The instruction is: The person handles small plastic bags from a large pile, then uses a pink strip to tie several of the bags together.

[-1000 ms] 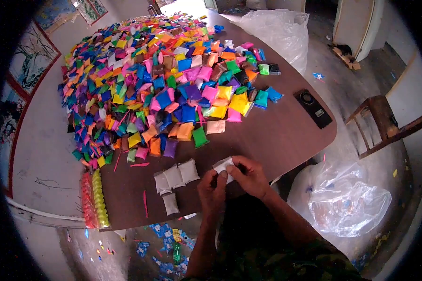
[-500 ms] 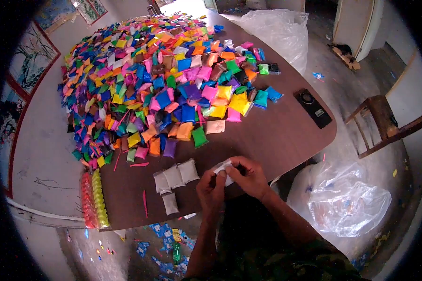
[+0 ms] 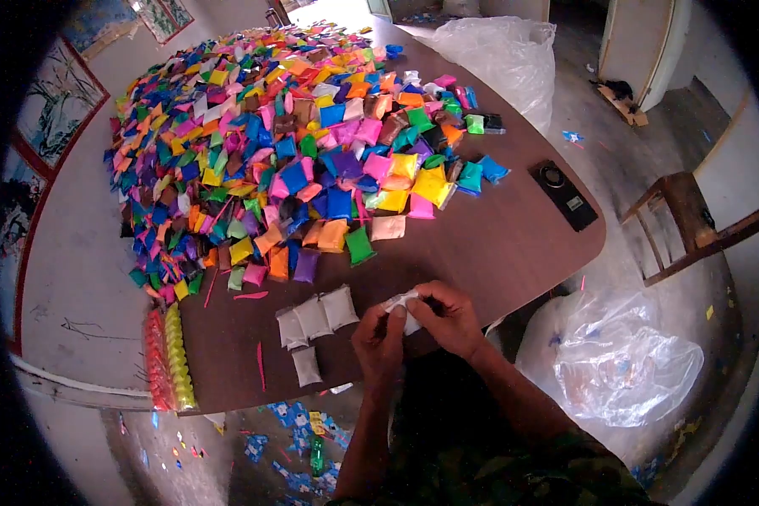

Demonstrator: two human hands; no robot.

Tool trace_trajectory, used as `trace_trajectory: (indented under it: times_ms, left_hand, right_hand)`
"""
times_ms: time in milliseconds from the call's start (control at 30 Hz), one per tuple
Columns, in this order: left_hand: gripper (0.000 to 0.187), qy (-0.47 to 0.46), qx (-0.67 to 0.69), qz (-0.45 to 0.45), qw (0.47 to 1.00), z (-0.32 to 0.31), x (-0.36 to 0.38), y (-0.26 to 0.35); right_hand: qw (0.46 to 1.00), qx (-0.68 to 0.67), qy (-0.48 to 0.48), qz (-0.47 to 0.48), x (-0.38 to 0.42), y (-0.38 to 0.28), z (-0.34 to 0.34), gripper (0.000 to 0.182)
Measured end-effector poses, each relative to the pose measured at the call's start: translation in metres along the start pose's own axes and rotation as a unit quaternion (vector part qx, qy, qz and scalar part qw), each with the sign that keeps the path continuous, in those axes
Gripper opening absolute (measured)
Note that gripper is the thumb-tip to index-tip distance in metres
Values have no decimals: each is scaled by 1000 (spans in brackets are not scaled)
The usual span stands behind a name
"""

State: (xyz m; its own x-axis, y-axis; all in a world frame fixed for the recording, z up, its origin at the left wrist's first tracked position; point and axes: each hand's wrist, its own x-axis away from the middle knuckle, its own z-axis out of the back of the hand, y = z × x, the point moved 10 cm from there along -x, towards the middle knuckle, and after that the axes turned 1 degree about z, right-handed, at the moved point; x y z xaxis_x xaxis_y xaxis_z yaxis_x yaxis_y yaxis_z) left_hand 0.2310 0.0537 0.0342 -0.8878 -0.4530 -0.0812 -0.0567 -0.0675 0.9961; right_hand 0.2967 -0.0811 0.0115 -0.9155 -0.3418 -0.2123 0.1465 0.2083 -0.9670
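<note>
Near the table's front edge, my left hand [image 3: 379,337] and my right hand [image 3: 449,319] pinch a small white packet [image 3: 411,317] between them, with the fingers of both closed on it. Left of my hands, several white packets [image 3: 314,320] lie side by side on the brown table [image 3: 481,253]. Another white packet [image 3: 306,366] lies just below them. A thin pink strip [image 3: 261,366] rests further left. Beyond my hands spreads a large heap of colourful packets [image 3: 295,160].
Red packaging [image 3: 158,358] and yellow packaging [image 3: 178,358] stand at the table's left corner. A black device [image 3: 562,196] lies near the right edge. Clear plastic bags [image 3: 628,363] and a wooden chair [image 3: 683,211] are on the floor at right. Blue scraps [image 3: 295,422] litter the floor in front.
The white packet has shifted very slightly between my fingers. Both hands keep nearly the same place, and the things on the table have not moved.
</note>
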Motion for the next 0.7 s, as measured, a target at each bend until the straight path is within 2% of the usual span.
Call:
trace_trajectory:
  times_ms: [267,467,567,700]
  left_hand:
    - [13,-12,-2,6,1000,1,0,-5]
    - [15,-11,-15,-15,1000,-1,0,0]
    - [15,-7,-19,-31,999,-5,1,12]
    - [17,-17,-25,-31,999,1,-1,-6]
  right_hand:
    - [1000,4,3,-2,-2,-6,0,13]
    - [999,23,8,40,-2,-10,2,10]
    - [1000,12,1,27,-3,-9,1,10]
    - [999,23,-6,41,-3,-11,0,11]
